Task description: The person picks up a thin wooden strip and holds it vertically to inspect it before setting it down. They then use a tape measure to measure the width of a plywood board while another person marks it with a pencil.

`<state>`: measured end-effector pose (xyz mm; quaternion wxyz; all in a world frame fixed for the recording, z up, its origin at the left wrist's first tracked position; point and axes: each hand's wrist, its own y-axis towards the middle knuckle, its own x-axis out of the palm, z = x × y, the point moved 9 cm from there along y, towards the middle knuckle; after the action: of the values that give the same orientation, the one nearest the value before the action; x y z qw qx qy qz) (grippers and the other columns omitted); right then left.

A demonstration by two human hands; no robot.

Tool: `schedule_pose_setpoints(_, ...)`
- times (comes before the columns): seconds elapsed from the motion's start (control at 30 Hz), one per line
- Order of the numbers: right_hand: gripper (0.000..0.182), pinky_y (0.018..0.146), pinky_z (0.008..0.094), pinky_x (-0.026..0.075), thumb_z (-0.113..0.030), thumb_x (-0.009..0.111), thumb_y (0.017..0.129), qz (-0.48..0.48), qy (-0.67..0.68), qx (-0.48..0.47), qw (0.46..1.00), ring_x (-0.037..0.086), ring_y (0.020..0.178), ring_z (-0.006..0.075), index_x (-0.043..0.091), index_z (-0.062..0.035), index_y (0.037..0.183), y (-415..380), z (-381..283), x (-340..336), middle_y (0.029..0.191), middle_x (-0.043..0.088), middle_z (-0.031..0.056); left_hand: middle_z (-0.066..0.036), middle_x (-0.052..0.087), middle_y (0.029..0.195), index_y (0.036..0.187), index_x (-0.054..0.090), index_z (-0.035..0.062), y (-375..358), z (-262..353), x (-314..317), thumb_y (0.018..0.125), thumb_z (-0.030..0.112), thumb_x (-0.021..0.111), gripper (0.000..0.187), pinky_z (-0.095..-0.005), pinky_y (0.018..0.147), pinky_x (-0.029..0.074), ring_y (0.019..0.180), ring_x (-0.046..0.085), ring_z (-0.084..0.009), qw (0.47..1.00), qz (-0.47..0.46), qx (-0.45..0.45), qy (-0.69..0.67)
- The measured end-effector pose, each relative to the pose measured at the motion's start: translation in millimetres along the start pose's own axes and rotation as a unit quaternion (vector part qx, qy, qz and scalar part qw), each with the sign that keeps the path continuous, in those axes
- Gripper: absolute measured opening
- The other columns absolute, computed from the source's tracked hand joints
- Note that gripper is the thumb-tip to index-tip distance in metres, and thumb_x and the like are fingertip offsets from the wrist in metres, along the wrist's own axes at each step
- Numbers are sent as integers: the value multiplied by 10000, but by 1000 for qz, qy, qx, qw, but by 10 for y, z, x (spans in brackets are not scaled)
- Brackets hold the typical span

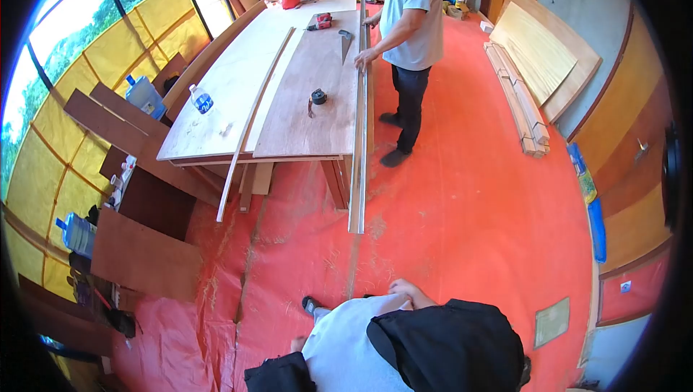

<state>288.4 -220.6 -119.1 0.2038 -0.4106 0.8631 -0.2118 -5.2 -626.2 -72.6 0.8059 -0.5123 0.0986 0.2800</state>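
Observation:
I stand on the red floor covering and look down my white shirt and black sleeves. My right hand (408, 292) hangs at my side with the fingers curled in and nothing seen in them. Only a sliver of my left hand (297, 344) shows beside my shirt, so its fingers are hidden. Ahead stands a work table (216, 96) with a brown plywood sheet (307, 103) on it. A long metal bar (359, 139) lies along the table's right edge and overhangs toward me. Another person (411, 38) stands at that edge with a hand on the bar.
On the plywood lie a tape measure (317, 96), a saw (345, 42) and a red power tool (320, 22). A water bottle (202, 99) and a thin wood strip (253, 121) are on the table's left. Board stacks (518, 103) and leaning sheets (541, 49) line the right wall.

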Motion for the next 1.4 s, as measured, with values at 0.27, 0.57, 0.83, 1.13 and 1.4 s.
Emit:
schedule_pose_setpoints(0.27, 217, 600, 372, 531, -228, 597, 842, 114, -163, 204, 958, 660, 656, 208, 682, -40, 910, -215, 641, -776, 787, 696, 124, -96, 657, 702, 1050, 679, -5, -30, 296, 36, 835, 205, 571, 320, -348, 526, 499, 611, 623, -188, 999, 9, -7, -53)
schedule_pose_setpoints(0.57, 254, 651, 396, 520, -264, 617, 829, 85, -127, 64, 986, 674, 755, 229, 700, -47, 932, -24, 27, -210, 830, 709, 123, -89, 670, 757, 1076, 670, -12, 142, 718, -28, 847, 194, 570, 323, -323, 541, 495, 641, 624, -174, 992, 43, 32, -118)
schedule_pose_setpoints(0.83, 278, 728, 390, 531, -277, 665, 807, 59, -180, 42, 981, 685, 835, 254, 709, -51, 963, 36, 15, -225, 899, 717, 143, -114, 696, 891, 1142, 655, 11, 201, 1373, 318, 878, 205, 581, 335, -336, 663, 521, 769, 659, -198, 988, 2, 151, -46)
schedule_pose_setpoints(1.13, 254, 705, 362, 521, -256, 693, 792, 37, -142, 79, 986, 666, 804, 200, 709, -43, 930, -204, 158, -253, 848, 712, 105, -132, 703, 933, 1158, 654, 16, 187, 894, 389, 882, 204, 580, 342, -337, 720, 532, 819, 674, -207, 991, -4, 108, -73)
schedule_pose_setpoints(1.4, 266, 717, 371, 519, -255, 672, 813, 10, -182, 82, 980, 669, 834, 210, 706, -35, 959, -89, 20, -186, 880, 711, 122, -165, 705, 969, 1171, 653, 25, 11, 798, 363, 865, 222, 589, 370, -358, 784, 538, 865, 685, -223, 994, 12, 103, -41)
